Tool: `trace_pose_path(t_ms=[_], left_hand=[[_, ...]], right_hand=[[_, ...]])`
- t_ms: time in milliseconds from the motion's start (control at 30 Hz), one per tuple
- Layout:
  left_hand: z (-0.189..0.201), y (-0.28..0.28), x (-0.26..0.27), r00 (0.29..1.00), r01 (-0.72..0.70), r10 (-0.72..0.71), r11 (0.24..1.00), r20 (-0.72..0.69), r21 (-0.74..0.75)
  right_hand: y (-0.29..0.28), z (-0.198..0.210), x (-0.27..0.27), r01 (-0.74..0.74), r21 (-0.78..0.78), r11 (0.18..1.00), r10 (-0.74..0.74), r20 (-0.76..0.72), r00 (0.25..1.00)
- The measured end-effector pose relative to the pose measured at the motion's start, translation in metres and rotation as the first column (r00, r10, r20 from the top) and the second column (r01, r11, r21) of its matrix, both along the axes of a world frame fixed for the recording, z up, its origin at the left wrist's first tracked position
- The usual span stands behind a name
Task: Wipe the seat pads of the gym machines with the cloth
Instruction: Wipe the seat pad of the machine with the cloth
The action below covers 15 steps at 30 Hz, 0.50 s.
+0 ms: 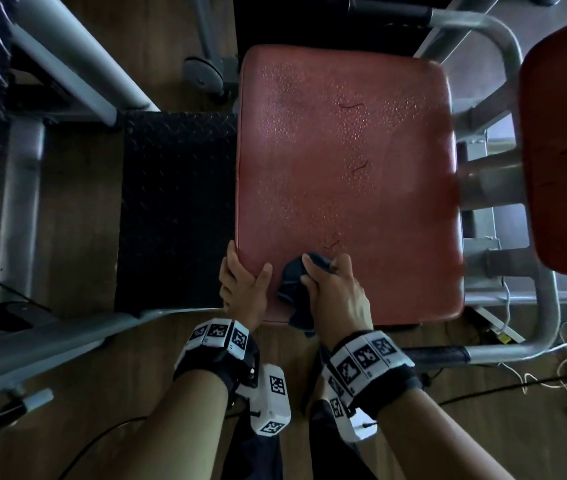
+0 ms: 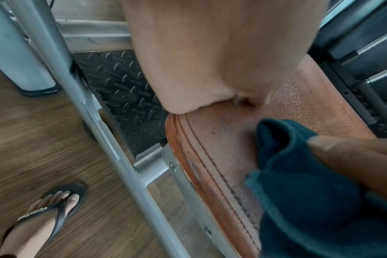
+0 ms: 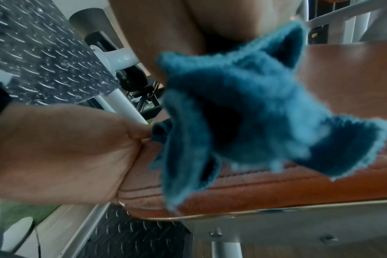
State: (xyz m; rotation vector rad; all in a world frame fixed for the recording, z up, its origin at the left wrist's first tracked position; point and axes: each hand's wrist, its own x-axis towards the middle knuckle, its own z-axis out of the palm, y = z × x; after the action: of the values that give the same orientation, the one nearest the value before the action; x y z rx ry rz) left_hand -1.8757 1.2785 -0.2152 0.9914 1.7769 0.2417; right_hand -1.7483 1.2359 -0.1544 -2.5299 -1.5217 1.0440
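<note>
Your right hand is curled around the bunched dark teal terry cloth, pressing it on the near left corner of the worn reddish-brown leather seat pad, with a loose end hanging over the near edge. Your left hand clamps the pad's left edge just beside it, thumb on top and fingers wrapped under, so most of the pad lies open ahead and to the right, bounded by the grey metal tube frame. Your fingertips under the pad are hidden, and the right wrist view is blurred.

cloth on seat pad | tread plate left of pad
</note>
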Motion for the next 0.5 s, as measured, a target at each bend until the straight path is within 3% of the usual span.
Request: trace_pose_path(t_ms=[500], left_hand=[[0.002,-0.001,0.000,1.000,0.007,-0.007,1.000,0.011,-0.004]], right_hand=[[-0.001,0.006,0.004,-0.002,-0.067,0.998,0.004,0.025,1.000]])
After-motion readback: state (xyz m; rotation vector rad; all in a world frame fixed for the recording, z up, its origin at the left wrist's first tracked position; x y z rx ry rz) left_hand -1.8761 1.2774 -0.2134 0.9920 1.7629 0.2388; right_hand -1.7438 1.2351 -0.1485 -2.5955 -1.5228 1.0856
